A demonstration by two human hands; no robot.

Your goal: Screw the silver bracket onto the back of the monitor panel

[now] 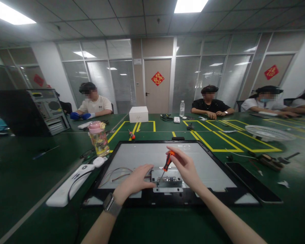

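Observation:
A monitor lies face down (132,154) on the green table, its grey metal back showing. A small metal circuit cover (167,181) sits near its front edge. My right hand (184,164) is closed round an orange-handled screwdriver (168,161), its tip down at the cover's left side. My left hand (136,181) rests on the panel beside the cover, fingers pressed down next to the screwdriver tip; a watch is on that wrist. Thin coloured wires (117,173) run across the panel left of it.
A white stand part (66,189) with a black cable lies left of the monitor, a pink-lidded bottle (99,139) behind it. A black phone (252,181) lies right. An open computer case (38,110) stands far left. Several people sit across the table.

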